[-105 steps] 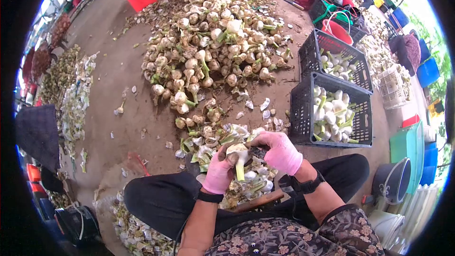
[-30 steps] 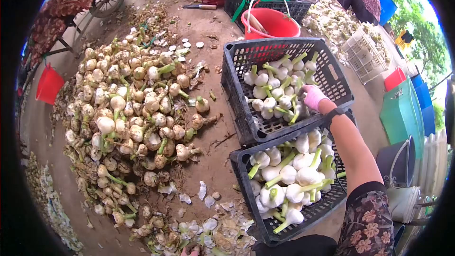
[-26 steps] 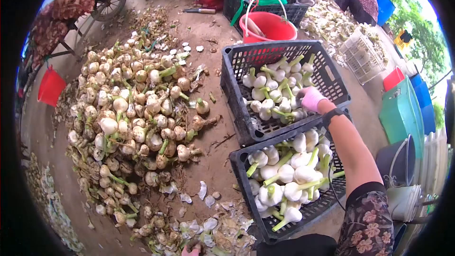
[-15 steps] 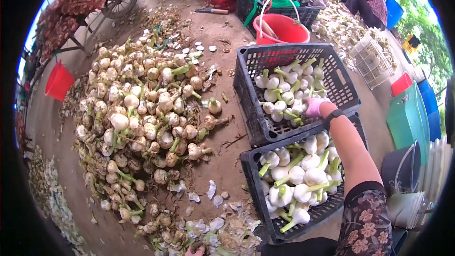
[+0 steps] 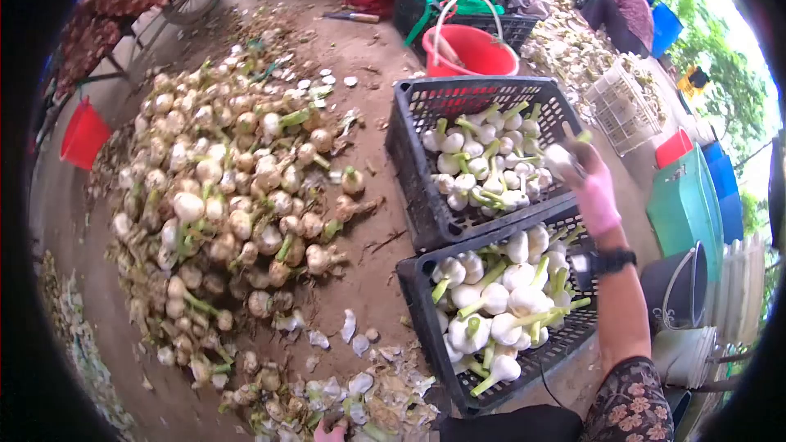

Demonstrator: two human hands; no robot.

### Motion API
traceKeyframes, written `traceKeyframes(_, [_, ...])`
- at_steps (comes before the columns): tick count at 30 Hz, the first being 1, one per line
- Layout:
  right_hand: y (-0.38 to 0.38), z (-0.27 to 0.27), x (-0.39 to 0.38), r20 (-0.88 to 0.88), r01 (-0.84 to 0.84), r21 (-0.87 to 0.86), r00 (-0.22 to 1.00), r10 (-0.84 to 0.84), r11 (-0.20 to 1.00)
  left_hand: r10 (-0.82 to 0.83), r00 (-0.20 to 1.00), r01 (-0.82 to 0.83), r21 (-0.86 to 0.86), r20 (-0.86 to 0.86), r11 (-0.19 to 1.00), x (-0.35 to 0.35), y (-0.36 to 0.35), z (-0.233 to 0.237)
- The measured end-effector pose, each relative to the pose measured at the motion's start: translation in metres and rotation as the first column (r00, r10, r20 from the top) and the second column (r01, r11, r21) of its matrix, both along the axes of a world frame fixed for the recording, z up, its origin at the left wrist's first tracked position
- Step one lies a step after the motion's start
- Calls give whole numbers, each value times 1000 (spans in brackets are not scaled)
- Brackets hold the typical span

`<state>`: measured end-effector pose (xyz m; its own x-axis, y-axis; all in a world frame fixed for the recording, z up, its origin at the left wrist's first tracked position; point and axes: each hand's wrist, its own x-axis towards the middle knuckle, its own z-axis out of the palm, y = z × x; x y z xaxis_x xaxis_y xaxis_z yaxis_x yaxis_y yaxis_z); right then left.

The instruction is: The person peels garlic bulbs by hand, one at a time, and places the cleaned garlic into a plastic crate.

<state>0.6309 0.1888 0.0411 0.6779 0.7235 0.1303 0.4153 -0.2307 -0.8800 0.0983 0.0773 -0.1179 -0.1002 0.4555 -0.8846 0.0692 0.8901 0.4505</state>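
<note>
My right hand [image 5: 591, 184], in a pink glove with darker fingertips, holds a white garlic bulb [image 5: 560, 159] by the right edge of the upper black crate [image 5: 401, 143]. That crate holds smaller garlic bulbs with green stems. Below it, the lower black crate [image 5: 426, 336] holds larger white bulbs [image 5: 508, 299]. Only the fingertips of my left hand [image 5: 331, 430] show at the bottom edge, beside loose peelings [image 5: 368, 397]; whether they hold anything cannot be made out. A large heap of unpeeled garlic [image 5: 221, 213] lies on the ground at the left.
A red bucket [image 5: 471, 49] stands behind the upper crate, near a black crate of green and dark items. A knife [image 5: 352, 16] lies on the ground. Buckets [image 5: 675, 286] and a green tub [image 5: 688, 209] line the right. Another person [image 5: 621, 16] sits far back right.
My right hand has lifted out of the upper crate and moved right, now with a garlic bulb in it. The view has shifted slightly, and my left fingertips remain at the bottom edge.
</note>
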Motion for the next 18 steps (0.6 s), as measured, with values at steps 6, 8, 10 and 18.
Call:
traceKeyframes(6, [-96, -2, -29, 552, -59, -541, 728, 407, 839, -157, 973, 193, 222, -171, 956, -20, 15, 23])
traceKeyframes(8, [-80, 35, -85, 234, -253, -423, 897, 375, 870, -52, 956, 188, 471, -288, 862, -42, 12, -2])
traceKeyframes(10, [-62, 84, -154, 210, -409, -357, 841, 498, 840, 48, 952, 129, 541, -301, 831, -66, 21, -15])
traceKeyframes(18, [-32, 192, -345, 703, -980, -143, -2, 711, 139, 127, 770, 328, 559, -625, 762, -110, 62, -44])
